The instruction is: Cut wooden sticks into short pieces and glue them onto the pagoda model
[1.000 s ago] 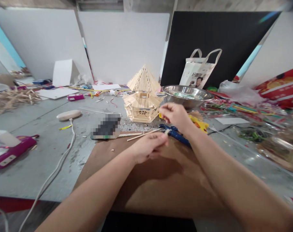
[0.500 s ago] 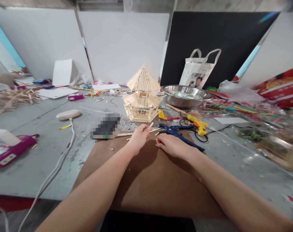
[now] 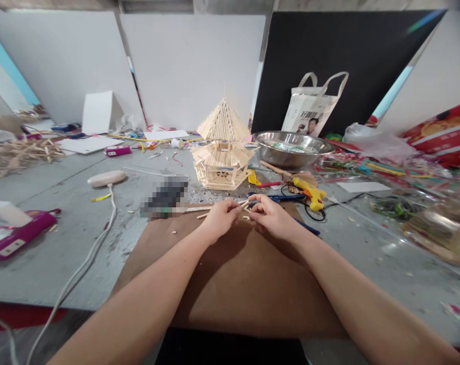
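Note:
My left hand (image 3: 223, 219) pinches a short wooden stick (image 3: 244, 204) over the brown board (image 3: 222, 284). Close beside it, my right hand (image 3: 268, 215) has its thumb and finger together at a second small piece of wood (image 3: 247, 208); the two pieces nearly meet or touch. Below the fingers a wooden scrap (image 3: 246, 218) lies on the board, and another stick (image 3: 202, 216) rests left of my left hand. Behind my hands stands a pavilion model (image 3: 224, 152) built of wooden sticks. Blue-handled cutters (image 3: 286, 197) lie partly hidden behind my right hand.
A yellow glue gun (image 3: 309, 193) with a black cord lies right of the cutters. Behind it are a steel bowl (image 3: 294, 150) and a tote bag (image 3: 309, 111). A blurred phone-like object (image 3: 164, 196), a white cable (image 3: 97, 253) and a purple power strip (image 3: 21, 235) lie on the left.
My right hand has lifted from near the board and moved up against my left hand's fingertips, a small wooden piece now between its fingers. The left hand's stick now points toward it.

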Demonstrator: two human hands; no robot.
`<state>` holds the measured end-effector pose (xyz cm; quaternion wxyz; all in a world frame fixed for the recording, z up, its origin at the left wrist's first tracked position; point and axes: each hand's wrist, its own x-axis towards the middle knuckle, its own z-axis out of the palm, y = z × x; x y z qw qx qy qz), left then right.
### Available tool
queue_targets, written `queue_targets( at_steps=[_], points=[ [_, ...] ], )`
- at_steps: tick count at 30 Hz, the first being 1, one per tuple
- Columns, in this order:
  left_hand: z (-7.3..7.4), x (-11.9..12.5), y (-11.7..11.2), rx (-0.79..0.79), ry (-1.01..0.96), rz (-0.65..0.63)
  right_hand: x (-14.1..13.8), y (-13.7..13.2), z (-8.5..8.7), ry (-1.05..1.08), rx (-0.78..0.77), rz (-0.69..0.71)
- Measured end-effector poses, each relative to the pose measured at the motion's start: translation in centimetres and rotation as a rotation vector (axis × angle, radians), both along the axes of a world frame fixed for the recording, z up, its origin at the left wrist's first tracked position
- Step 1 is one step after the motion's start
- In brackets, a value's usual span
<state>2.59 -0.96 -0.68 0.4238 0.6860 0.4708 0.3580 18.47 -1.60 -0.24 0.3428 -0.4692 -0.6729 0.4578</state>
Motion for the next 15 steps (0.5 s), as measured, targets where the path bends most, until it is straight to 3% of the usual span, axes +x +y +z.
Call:
queue_targets(
  at_steps=[4, 9, 15],
  points=[
    [-0.08, -0.09, -0.04, 0.118, 0.125, -0.038, 0.14, -0.06, -0.06, -0.044, 0.039, 0.033],
    [0.12, -0.13, -0.24, 0.177, 0.218, -0.048, 0.16, -0.08, 0.35, -0.054, 0.139, -0.049],
    [0.14, -0.1, -0.28, 0.19, 0.24, -0.058, -0.16, -0.07, 0.84, 0.038, 0.088, -0.087]
  ],
)
